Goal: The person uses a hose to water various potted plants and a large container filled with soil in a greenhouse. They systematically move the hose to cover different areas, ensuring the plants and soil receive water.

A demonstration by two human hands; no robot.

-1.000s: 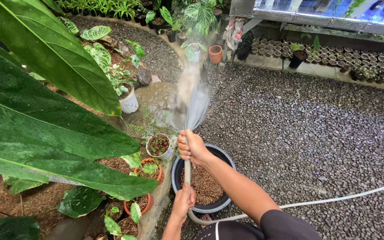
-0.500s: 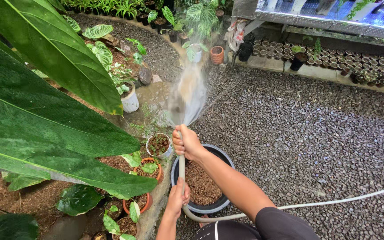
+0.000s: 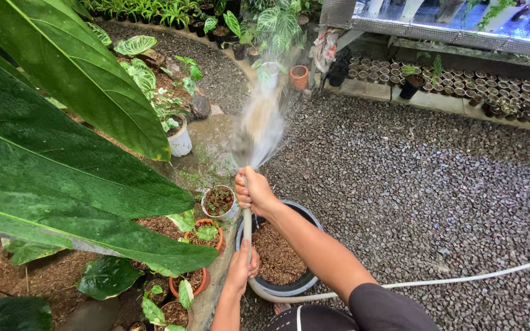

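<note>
My right hand (image 3: 254,191) and left hand (image 3: 242,268) both wrap tight around the hose (image 3: 247,228). The black tub (image 3: 311,220) below holds brown soil. I see water (image 3: 259,132) spraying out.

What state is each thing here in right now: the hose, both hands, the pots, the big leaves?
Hose: spraying water forward, gripped in two places.
Right hand: closed round the hose end.
Left hand: closed round the hose lower down.
Black pot: upright, filled with brown mix, no plant showing.
White pot: upright, planted.
Big leaves: wet, glossy.
Gravel: damp-looking.
</note>
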